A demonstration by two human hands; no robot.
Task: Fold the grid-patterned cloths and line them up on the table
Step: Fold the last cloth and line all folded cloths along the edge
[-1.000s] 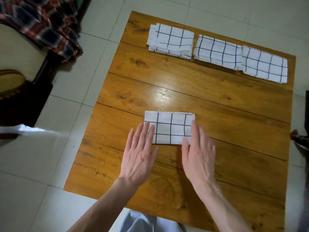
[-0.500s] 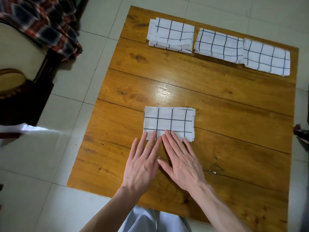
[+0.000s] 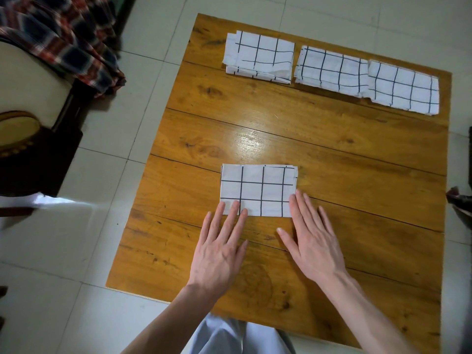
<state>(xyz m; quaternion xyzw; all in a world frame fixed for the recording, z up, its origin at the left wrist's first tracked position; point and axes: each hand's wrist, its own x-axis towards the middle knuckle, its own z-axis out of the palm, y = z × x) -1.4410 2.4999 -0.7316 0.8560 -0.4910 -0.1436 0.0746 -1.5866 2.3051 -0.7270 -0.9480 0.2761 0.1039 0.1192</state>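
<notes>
A folded cloth (image 3: 258, 190) lies flat near the middle of the table (image 3: 332, 162). The left hand (image 3: 217, 254) rests flat, fingers straight, fingertips on the cloth's near left corner. The right hand (image 3: 313, 238) lies flat, fingers spread, fingertips touching the near right corner. Three folded cloths (image 3: 259, 56) (image 3: 332, 70) (image 3: 404, 88) form a row along the far edge.

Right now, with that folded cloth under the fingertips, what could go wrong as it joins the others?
1. Both hands, left hand and right hand, lie flat with only fingertips on the near cloth; sliding it may open the fold.
2. The far row nearly fills the table's back edge, so space looks tight.
3. The row's left stack already looks uneven; a nudge could shift its layers.
</notes>
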